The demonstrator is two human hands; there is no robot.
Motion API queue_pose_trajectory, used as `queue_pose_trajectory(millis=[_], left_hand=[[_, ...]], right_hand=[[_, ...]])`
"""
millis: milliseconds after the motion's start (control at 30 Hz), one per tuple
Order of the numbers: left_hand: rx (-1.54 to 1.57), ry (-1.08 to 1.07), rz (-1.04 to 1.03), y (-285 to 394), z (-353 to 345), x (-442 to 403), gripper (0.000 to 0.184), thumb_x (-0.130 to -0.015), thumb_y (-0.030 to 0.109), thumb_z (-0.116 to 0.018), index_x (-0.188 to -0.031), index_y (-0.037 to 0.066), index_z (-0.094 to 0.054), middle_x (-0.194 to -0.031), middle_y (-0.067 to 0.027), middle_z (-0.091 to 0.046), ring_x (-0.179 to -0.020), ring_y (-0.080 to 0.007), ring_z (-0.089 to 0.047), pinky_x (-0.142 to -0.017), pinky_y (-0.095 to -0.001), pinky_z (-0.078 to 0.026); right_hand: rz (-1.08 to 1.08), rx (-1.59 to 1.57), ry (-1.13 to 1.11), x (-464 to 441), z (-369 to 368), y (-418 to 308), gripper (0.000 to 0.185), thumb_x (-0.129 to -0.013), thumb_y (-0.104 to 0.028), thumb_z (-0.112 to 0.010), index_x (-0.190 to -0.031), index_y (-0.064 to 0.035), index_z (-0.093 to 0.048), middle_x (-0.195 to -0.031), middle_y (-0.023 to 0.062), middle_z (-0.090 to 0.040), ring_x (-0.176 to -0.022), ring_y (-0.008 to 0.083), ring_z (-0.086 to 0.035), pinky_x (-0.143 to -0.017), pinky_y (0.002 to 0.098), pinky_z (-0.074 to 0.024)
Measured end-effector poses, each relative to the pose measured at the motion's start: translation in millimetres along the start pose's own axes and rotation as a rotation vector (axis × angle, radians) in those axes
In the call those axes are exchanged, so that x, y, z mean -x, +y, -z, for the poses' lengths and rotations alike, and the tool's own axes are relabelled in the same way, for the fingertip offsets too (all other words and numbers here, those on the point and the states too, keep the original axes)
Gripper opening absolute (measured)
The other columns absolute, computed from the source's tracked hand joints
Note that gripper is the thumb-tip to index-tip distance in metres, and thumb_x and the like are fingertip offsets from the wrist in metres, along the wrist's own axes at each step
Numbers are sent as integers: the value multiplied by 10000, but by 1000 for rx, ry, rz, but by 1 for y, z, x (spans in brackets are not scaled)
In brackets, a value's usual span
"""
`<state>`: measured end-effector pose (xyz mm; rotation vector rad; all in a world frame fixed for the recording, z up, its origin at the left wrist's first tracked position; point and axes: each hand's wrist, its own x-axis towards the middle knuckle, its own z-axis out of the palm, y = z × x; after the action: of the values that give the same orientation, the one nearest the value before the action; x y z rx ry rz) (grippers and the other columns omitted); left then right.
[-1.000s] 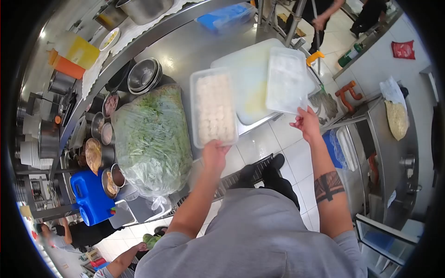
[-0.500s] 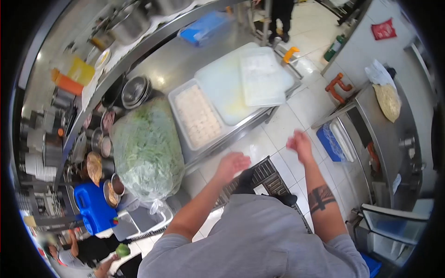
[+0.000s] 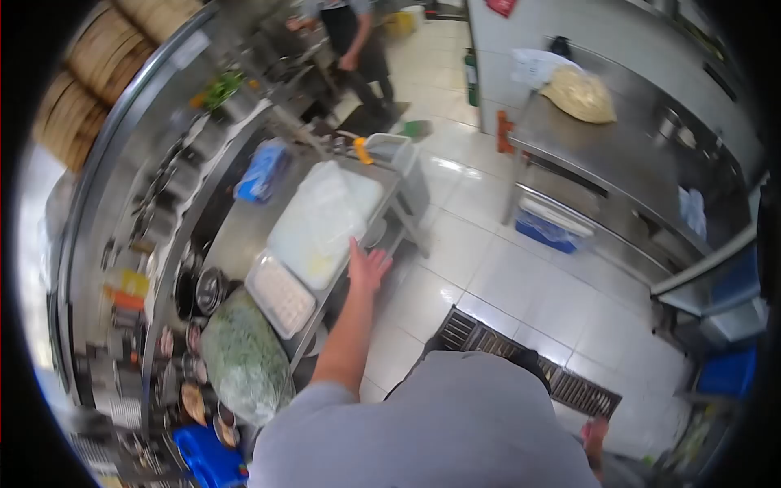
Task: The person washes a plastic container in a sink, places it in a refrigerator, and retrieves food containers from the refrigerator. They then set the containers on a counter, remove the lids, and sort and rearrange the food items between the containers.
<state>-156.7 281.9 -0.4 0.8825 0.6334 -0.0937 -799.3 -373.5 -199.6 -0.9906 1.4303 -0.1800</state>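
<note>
My left hand (image 3: 368, 268) reaches out with its fingers apart and holds nothing. It is by the front edge of the steel counter, nearest a white cutting board (image 3: 305, 236) with a crumpled clear plastic sheet (image 3: 329, 199) on top. Beside the board, a clear tray (image 3: 281, 294) is filled with pale pieces in rows. A big plastic bag of leafy greens (image 3: 244, 354) lies next to that tray. My right hand (image 3: 595, 431) hangs low at my right side, above the floor; it is small and blurred, so its fingers cannot be made out.
Behind me on the right, a steel table (image 3: 569, 150) carries a bag of pale food (image 3: 582, 93), with a blue and white cooler (image 3: 549, 224) underneath. A floor drain grate (image 3: 561, 378) runs by my feet. A person (image 3: 350, 49) stands at the back, past a grey bin (image 3: 411, 175).
My view has turned, showing more of the right-hand floor and the person at the back. Both hands were raised before me; now my left stretches toward the counter and my right has dropped.
</note>
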Motion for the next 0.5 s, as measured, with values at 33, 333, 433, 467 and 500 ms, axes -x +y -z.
queue_pose_trajectory(millis=[33, 333, 433, 467, 500], left_hand=[[106, 37, 4, 20, 8, -18, 1171, -877, 722, -663, -1604, 7, -87, -1611, -266, -290, -1422, -390, -455, -1098, -575, -463], [357, -70, 93, 36, 40, -32, 623, -976, 252, -609, -1453, -68, -367, -1402, -285, -532, -1319, -417, -548, -1087, -558, -486], [368, -77, 108, 17, 67, 6, 512, -960, 110, -567, -1420, -52, -410, -1387, -258, -544, -1297, -430, -557, -1094, -543, -494], [354, -100, 86, 11, 81, 18, 485, -947, 61, -557, -1406, -35, -433, -1383, -234, -551, -1283, -435, -563, -1092, -531, -508], [374, -91, 79, 7, 95, 31, 485, -947, 61, -557, -1406, -35, -433, -1383, -234, -551, -1283, -435, -563, -1092, -531, -508]], right_hand=[[74, 71, -108, 0, 34, 21, 194, -1006, -312, -562, -865, -179, -562, -636, 29, -504, -473, 193, -514, -341, 304, -351], [-308, 431, -357, 27, -94, 56, 106, -970, -235, -593, -972, -131, -580, -811, 60, -610, -601, 209, -609, -441, 322, -445], [-156, 516, -398, 34, -197, 12, 135, -1000, -250, -577, -1008, -116, -588, -809, 57, -623, -603, 175, -606, -466, 307, -455], [-99, 535, -396, 55, -236, -12, 151, -1016, -261, -569, -1019, -112, -591, -798, 53, -625, -598, 156, -600, -474, 299, -457], [-41, 547, -412, 79, -269, -31, 167, -1032, -272, -561, -1030, -108, -594, -787, 50, -628, -592, 138, -595, -482, 291, -459]])
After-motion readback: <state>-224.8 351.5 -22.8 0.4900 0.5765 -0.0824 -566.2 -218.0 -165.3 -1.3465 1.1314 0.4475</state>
